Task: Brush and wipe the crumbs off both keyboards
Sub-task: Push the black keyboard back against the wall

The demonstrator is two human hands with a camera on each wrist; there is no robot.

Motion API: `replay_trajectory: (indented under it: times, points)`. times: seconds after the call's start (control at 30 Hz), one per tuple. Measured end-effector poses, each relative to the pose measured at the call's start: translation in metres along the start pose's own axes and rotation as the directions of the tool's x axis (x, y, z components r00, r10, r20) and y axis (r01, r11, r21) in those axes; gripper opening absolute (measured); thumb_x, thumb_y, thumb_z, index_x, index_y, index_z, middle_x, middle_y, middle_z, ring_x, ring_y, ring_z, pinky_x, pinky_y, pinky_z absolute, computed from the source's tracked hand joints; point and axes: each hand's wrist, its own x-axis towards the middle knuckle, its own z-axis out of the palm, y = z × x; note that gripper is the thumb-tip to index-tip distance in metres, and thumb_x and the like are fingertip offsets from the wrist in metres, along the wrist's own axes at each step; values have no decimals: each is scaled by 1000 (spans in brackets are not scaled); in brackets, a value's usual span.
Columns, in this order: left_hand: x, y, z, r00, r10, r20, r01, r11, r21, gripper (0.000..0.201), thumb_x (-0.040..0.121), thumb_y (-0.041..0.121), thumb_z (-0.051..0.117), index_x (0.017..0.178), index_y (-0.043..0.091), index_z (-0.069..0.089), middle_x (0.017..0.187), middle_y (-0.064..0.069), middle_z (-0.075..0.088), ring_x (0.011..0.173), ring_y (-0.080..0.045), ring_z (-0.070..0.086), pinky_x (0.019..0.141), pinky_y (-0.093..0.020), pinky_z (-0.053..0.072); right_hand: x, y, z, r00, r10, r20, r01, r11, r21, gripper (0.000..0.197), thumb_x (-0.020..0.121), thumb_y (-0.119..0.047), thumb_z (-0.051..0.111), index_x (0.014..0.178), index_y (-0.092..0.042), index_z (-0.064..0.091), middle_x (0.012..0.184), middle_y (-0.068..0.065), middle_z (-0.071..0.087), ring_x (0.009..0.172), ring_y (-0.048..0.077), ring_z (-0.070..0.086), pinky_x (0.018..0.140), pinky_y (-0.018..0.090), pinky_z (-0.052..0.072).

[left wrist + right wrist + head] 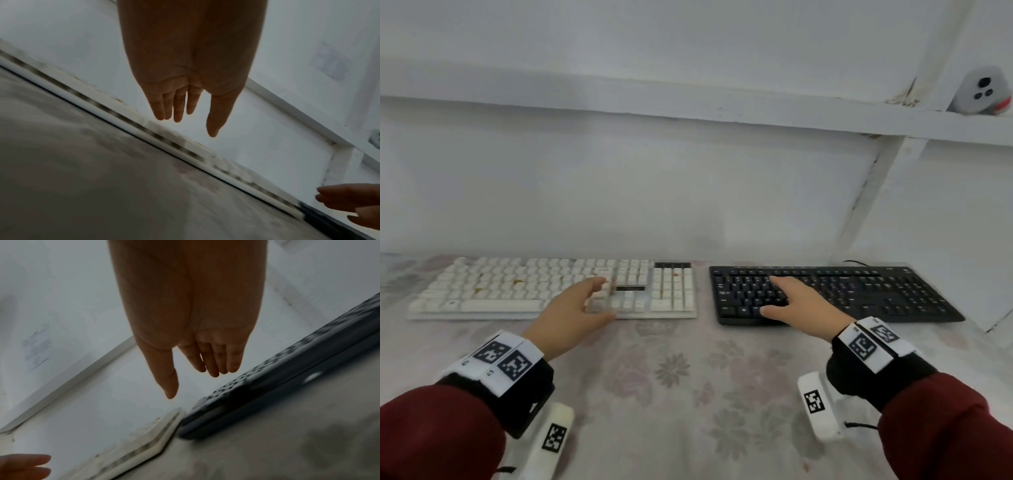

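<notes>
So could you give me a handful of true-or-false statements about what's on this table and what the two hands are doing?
1. The white keyboard lies to the left of the black keyboard. True.
2. The left hand holds a brush. False: its fingers are straight and hold nothing, above the white keyboard's right part.
3. Brownish crumbs show among the white keyboard's keys. True.
4. The right hand reaches over the white keyboard. False: it is over the left part of the black keyboard, fingers straight.
5. The keyboards lie on a bare wooden table. False: they lie on a floral cloth.
6. A small white device sits on the ledge at upper right. True.
</notes>
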Motion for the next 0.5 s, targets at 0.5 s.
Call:
replay_trajectory:
  times: [0.5]
  points:
    - [33,-156,-160,982,-145,-120,151,988,40,91,41,41,84,122,9,57,120,-10,63,108,-28,59,94,-40,43,32,-139,75,990,62,126,-70,996,58,72,88,-30,66,144,-7,26,148,8,36,132,20,39,92,18,32]
